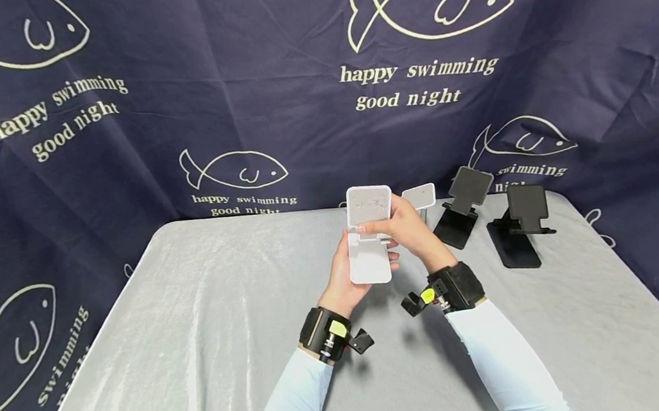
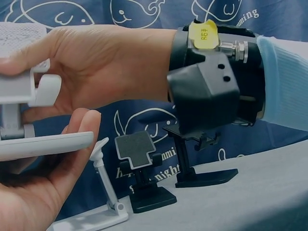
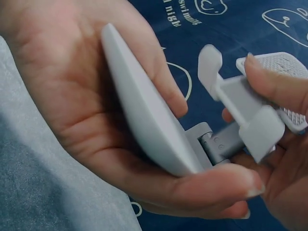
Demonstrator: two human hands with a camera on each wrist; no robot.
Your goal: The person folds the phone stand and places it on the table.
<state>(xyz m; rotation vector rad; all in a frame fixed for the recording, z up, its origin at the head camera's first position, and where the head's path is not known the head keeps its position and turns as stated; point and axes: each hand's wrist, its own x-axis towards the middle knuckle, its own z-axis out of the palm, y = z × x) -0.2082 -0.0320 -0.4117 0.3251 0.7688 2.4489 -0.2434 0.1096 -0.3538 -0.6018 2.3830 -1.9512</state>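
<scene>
A white folding phone stand (image 1: 370, 262) is held in the air between both hands, above the table. My left hand (image 1: 342, 277) grips its base from below; in the right wrist view the fingers curl round the smooth white base (image 3: 144, 110). My right hand (image 1: 408, 227) pinches the upper part, thumb across the cradle with its two upturned lips (image 3: 248, 103). The textured back plate (image 1: 369, 204) stands above that thumb. A short grey hinged arm (image 3: 224, 143) joins base and cradle.
On the right of the grey cloth-covered table (image 1: 227, 325) stand two black phone stands (image 1: 456, 225) (image 1: 515, 245). Another white phone stand (image 1: 420, 196) is behind my right hand. A dark blue curtain (image 1: 292, 88) with fish prints hangs at the back.
</scene>
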